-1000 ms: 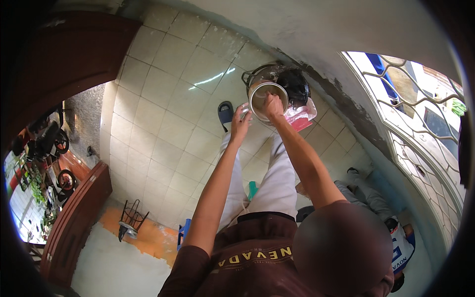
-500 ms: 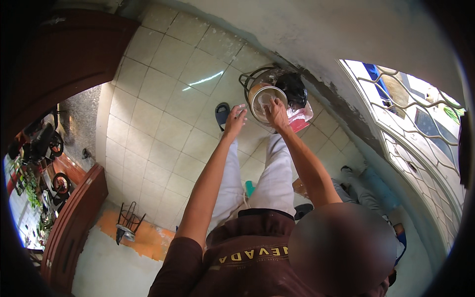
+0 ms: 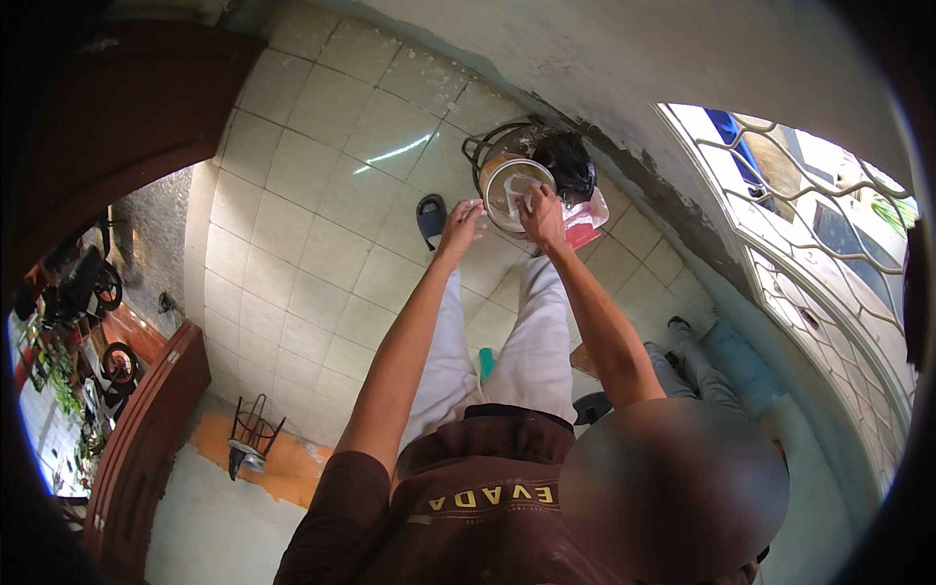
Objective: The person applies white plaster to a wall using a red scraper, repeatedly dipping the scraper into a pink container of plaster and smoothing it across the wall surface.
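A round container (image 3: 490,207) with a pale metal rim stands ahead of me, white material smeared inside it. My right hand (image 3: 542,216) reaches over its near right rim, fingers bent down and drawn together at the white material. What they pinch, if anything, is too small to make out. Just left of the rim hovers my left hand (image 3: 462,230), loosely curled with its fingers apart and whitish fingertips. It appears to hold nothing. A black plastic bag (image 3: 565,166) sits against the container's far right side, and a pink and white packet (image 3: 585,216) lies beside it.
A dark-handled basin (image 3: 477,148) stands behind the container. One dark slipper (image 3: 430,220) lies on the tiled floor (image 3: 322,195) left of my left hand. A wall with a grilled window (image 3: 809,210) runs along the right. Another person's legs (image 3: 687,363) show at lower right.
The view has shifted slightly, so most things sit a little further left. My right hand stays at the container and my left hand stays beside it, both in nearly the same pose.
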Tool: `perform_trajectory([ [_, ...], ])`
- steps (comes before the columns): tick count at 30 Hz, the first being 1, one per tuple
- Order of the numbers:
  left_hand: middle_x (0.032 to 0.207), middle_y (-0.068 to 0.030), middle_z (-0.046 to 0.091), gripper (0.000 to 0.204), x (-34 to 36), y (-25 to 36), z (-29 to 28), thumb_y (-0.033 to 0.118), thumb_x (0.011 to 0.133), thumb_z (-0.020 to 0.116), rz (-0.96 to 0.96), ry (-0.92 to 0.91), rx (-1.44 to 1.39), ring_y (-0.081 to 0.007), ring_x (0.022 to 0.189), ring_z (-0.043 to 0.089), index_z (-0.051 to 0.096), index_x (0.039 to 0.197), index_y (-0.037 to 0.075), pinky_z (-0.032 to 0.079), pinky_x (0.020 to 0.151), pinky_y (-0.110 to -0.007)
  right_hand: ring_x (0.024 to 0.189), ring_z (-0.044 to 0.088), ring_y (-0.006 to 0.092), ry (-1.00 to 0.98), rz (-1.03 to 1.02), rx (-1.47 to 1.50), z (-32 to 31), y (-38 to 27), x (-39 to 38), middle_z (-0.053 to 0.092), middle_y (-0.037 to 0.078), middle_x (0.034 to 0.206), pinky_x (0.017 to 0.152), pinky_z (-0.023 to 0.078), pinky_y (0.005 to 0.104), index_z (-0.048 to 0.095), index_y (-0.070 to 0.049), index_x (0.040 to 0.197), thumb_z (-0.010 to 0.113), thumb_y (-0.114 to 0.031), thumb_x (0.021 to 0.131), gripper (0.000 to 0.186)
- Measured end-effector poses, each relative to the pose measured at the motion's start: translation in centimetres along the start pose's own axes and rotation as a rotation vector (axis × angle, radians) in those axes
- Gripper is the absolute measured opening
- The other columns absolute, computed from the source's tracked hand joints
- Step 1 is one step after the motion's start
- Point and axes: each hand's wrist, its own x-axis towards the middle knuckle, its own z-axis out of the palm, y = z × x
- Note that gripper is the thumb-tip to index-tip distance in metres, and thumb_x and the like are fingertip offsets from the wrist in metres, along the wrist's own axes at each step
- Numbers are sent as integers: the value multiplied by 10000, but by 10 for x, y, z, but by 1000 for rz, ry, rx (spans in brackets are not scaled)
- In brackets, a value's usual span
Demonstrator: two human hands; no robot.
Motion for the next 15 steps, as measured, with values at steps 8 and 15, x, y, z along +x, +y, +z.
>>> perform_trajectory([
  [8, 1123, -30, 709, 378, -16, 4, -1, 397, 1034, 603, 16, -28, 55, -122, 861, 662, 617, 1298, 127, 527, 757, -292, 892, 650, 426, 5, 7, 64, -13, -13, -23, 636, 211, 984, 766, 529, 502, 651, -15, 1060, 750, -142, 878, 243],
  [15, 1099, -19, 715, 362, -36, -13, 0, 420, 1038, 586, 44, -147, 214, -116, 900, 662, 685, 1208, 115, 536, 789, -295, 904, 647, 389, 91, -13, 121, -62, -25, -71, 639, 176, 1008, 790, 526, 468, 648, -13, 1091, 752, -132, 887, 258],
])
